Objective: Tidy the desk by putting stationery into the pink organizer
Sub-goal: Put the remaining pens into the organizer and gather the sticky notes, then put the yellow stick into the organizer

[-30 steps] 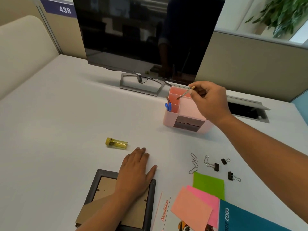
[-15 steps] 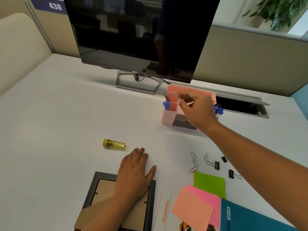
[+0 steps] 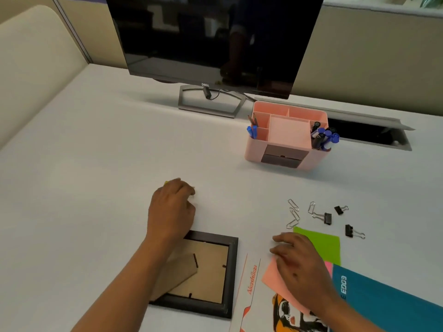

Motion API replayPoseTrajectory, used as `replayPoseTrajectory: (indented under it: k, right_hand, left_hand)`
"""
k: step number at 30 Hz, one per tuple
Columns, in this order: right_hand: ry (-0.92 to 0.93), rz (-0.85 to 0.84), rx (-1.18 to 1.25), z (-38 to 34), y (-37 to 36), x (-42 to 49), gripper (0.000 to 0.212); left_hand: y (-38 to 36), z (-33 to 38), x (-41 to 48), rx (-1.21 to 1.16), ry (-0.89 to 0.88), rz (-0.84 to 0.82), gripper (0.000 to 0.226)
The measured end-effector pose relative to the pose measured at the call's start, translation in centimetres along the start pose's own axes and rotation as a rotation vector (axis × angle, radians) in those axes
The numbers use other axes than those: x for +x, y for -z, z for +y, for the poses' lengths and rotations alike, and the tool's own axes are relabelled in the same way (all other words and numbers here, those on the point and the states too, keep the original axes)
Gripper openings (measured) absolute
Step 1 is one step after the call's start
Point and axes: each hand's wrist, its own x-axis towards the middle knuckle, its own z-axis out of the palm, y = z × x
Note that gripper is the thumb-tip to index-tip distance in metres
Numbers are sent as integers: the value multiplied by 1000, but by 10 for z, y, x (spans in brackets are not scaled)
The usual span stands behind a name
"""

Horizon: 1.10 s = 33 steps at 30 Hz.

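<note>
The pink organizer (image 3: 252, 149) stands at the back right of the white desk, with blue pens (image 3: 251, 131) in its left slot and markers (image 3: 323, 137) in its right one. My left hand (image 3: 172, 208) is curled over the yellow tube (image 3: 166, 182), of which only a sliver shows. My right hand (image 3: 299, 259) lies flat, fingers apart, on the salmon sticky note (image 3: 271, 276) and the green sticky note (image 3: 322, 243). Paper clips (image 3: 293, 213) and three black binder clips (image 3: 327, 218) lie loose beyond the notes.
A dark picture frame (image 3: 230, 271) lies face down under my left wrist. A teal booklet (image 3: 383, 303) and a printed sheet (image 3: 251, 283) lie at the front right. A monitor (image 3: 211, 44) stands at the back, with a cable slot (image 3: 369, 135) behind the organizer.
My right hand left the organizer and came down onto the sticky notes. My left hand moved forward off the picture frame and closed over the yellow tube.
</note>
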Motion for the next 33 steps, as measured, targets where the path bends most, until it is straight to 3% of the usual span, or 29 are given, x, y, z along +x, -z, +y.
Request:
replayPoseTrajectory:
  k: [4,11,13,16,20,24,29,33]
  right_hand:
    - [14,25,-32,-3,-5,2,24]
    - [-14,11,-55,-2,-7,1,25]
    - [-16,16,-59,-5,-5,2,23]
    - [-13,47,-58,-13,3,7,21]
    - [-147,75,150,-38,21,32,19]
    - [-230,44,394,-66,34,61,40]
    - [-196,88,442,-69,51,88,24]
    - [-123,-9,461,-71,64,105,28]
  left_hand:
    - [8,-25,13,156,19,-109,44]
    - [3,-30,21,148,21,-96,27]
    - [7,-14,19,-18,122,-106,24]
    - [19,28,14,-517,414,-103,17]
    - [27,78,3,-1242,675,-350,14]
    - [22,103,-8,-1435,673,-472,21]
    - [22,111,-3,-1596,673,-444,25]
    - [21,113,4,-1723,640,-415,20]
